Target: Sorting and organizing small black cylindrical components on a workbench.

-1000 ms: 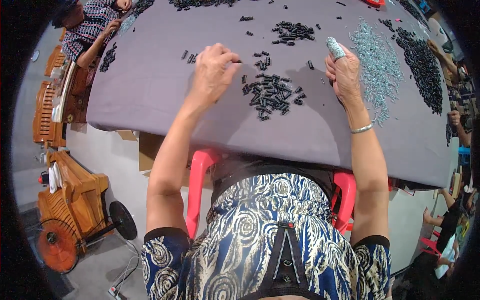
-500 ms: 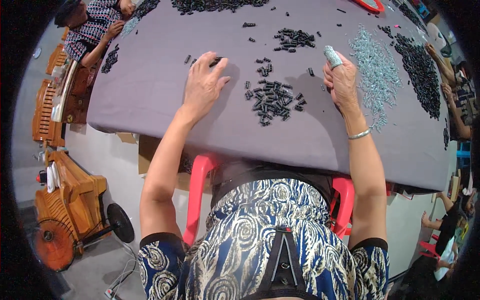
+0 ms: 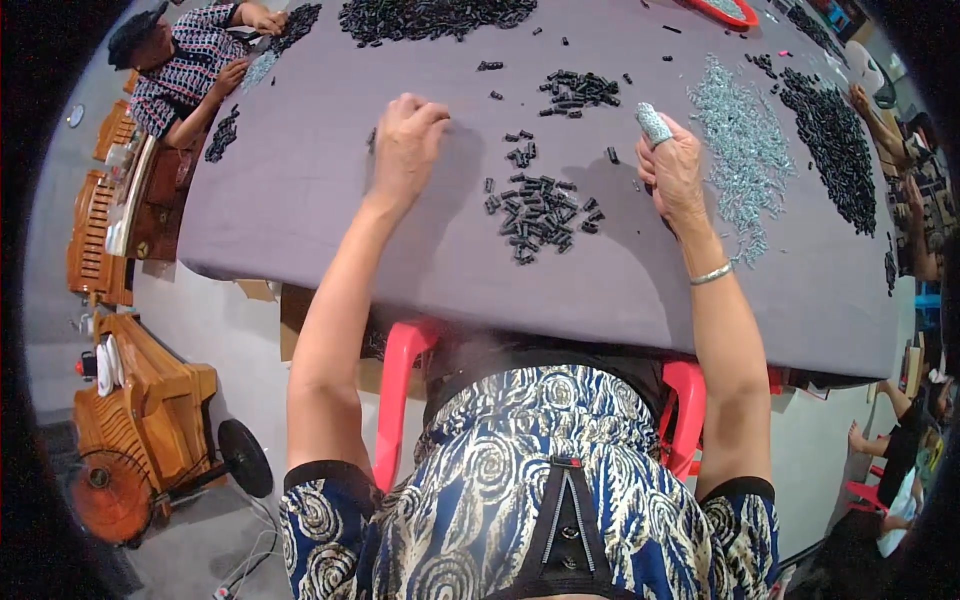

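My left hand (image 3: pixel 408 145) hovers over the grey cloth, its fingers curled and pressed together; whatever they pinch, if anything, is hidden. A small black piece (image 3: pixel 372 140) lies partly behind it. My right hand (image 3: pixel 672 175) is closed with the thumb raised. A silvery wrap (image 3: pixel 653 124) covers that thumb, and the curled fingers hide anything inside. Between the hands lies a pile of short black cylindrical parts (image 3: pixel 540 215), with another black pile (image 3: pixel 580 92) farther back. Right of my right hand spreads a heap of small silvery pieces (image 3: pixel 735 150).
Larger black heaps lie at the far edge (image 3: pixel 435 18) and right side (image 3: pixel 830 150) of the cloth-covered table (image 3: pixel 290 200). A red tray (image 3: pixel 735 18) stands at the back right. Another person (image 3: pixel 190 75) works at the far left; other hands (image 3: pixel 885 125) reach in from the right.
My left hand has drawn its spread fingers together, and the black piece visible by its fingertips is out of sight. My right hand stays closed, nearly in place. The view has shifted slightly.
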The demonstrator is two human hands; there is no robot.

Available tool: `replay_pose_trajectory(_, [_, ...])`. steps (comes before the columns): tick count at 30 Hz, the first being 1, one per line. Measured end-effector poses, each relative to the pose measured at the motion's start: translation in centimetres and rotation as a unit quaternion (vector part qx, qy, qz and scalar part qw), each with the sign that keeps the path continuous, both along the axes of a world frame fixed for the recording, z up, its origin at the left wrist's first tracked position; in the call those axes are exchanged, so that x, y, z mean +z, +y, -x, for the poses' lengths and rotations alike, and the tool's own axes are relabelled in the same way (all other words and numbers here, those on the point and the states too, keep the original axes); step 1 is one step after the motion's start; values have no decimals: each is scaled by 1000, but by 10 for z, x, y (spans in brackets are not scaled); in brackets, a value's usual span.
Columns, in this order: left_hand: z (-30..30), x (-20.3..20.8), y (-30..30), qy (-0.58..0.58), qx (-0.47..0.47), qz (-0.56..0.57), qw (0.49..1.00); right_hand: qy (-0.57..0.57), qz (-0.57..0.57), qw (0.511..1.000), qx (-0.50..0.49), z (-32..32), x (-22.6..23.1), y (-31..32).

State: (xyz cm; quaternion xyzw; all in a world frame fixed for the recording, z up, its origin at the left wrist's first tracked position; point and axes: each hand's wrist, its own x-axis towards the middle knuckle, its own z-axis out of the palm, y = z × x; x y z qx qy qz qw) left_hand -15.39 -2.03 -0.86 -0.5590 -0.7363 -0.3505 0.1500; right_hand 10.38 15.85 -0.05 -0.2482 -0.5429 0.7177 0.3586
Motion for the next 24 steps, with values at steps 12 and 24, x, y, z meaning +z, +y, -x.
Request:
replay_pose_trajectory(12, [-78, 5, 38, 17, -50, 79, 995, 14, 2, 1000, 5, 0, 1, -1])
replay_pose_trajectory(24, [-93, 3, 54, 76, 57, 151, 984, -56, -75, 996, -4, 2, -1, -2])
